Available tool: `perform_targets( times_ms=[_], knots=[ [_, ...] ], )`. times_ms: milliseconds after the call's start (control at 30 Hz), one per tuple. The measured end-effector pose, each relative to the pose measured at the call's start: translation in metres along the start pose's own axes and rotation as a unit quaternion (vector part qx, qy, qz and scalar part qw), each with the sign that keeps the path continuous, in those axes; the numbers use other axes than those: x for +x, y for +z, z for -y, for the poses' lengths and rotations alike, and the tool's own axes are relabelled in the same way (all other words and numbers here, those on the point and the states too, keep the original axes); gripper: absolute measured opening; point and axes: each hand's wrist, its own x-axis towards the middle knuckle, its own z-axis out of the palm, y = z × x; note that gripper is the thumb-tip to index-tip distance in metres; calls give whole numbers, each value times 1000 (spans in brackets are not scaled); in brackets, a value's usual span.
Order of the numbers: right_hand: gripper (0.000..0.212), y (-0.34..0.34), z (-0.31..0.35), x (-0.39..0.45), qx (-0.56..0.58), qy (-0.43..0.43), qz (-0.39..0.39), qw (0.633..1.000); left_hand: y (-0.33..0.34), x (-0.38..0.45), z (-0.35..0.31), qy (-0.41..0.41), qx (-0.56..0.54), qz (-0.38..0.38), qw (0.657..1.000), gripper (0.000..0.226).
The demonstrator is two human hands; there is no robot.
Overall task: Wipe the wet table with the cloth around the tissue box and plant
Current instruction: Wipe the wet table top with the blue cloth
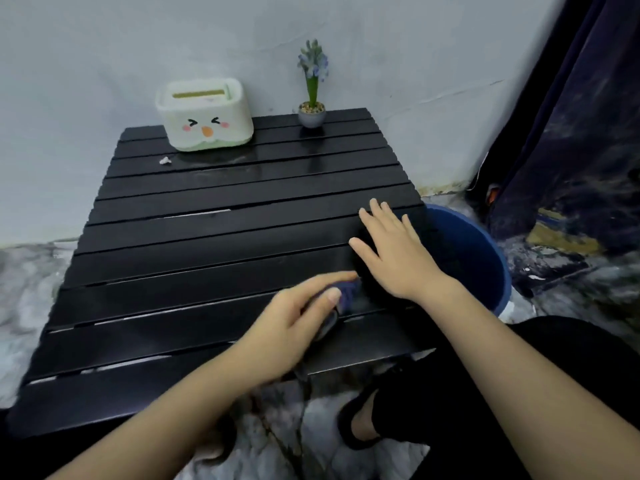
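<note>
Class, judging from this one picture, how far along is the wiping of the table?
Early. The left hand grips the cloth at the table's near right; the right hand lies flat beside it. Wet sheen remains before the tissue box and plant, and a white scrap.

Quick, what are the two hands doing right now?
Left hand: fingers pinch the dark cloth on the table.
Right hand: open, fingers straight, flat on the table.
</note>
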Motion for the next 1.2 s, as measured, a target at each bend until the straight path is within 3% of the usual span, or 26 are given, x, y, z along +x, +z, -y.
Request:
perform_targets(
  times_ms=[167,333,433,533,667,800,900,1033,1200],
  knots=[
    [70,4,63,58,14,-80,21,996,-101,21,38,-29,69,-205,976,31],
    [74,-8,115,143,17,-140,17,990,-203,50,82,-78,125,-323,935,26],
    [75,-12,132,197,-19,-154,-41,987,-254,69,110,-108,186,-365,906,30],
    [85,-11,138,249,52,-124,-64,989,-293,91,139,-133,257,-365,885,34],
    [103,5,138,309,229,-121,-25,966,-321,123,171,-181,302,-349,868,27],
    [112,27,136,347,307,-125,-46,942,-320,151,196,-258,390,-370,803,29],
    [101,39,132,357,325,-143,-89,931,-317,171,205,-274,439,-368,772,34],
    [88,36,128,352,374,-139,-138,906,-309,190,204,-235,465,-336,785,30],
    [86,16,111,343,376,-144,-154,902,-276,205,184,-128,434,-254,855,25]
  ],
)
